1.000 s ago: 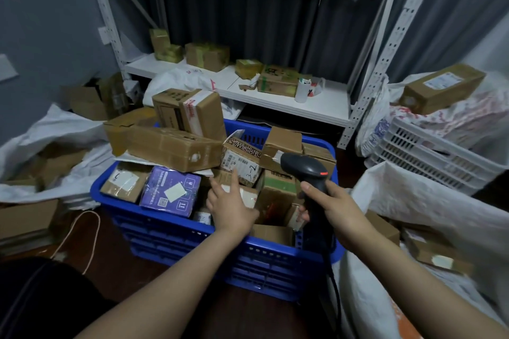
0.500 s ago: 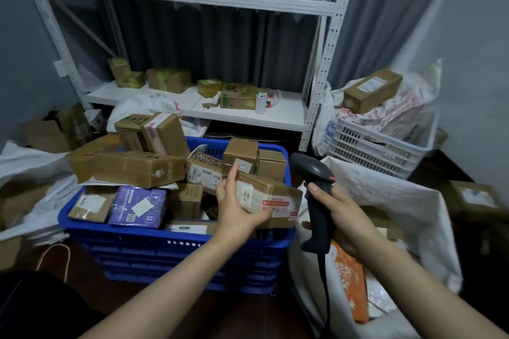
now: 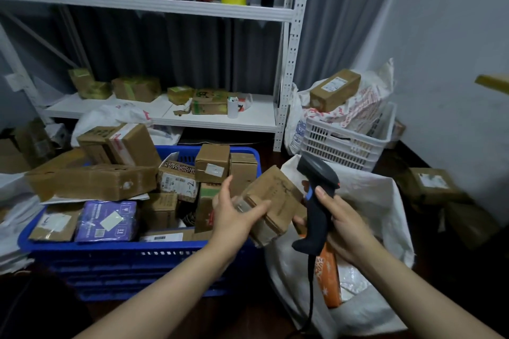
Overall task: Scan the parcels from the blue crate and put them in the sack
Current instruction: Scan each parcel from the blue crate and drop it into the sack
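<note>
Currently left hand (image 3: pixel 234 217) grips brown cardboard parcel (image 3: pixel 271 201) beside blue plastic crate (image 3: pixel 110 253); right hand (image 3: pixel 341 226) grips black handheld scanner (image 3: pixel 316 201) over white woven sack (image 3: pixel 371 201).

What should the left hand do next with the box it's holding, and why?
Probably lower the box rightward into the sack and let go. The left hand holds it over the right edge of the blue crate, beside the scanner in the right hand, with the sack's mouth open just below. Its label showed next to the scanner half a second ago, so it is likely scanned.
</note>
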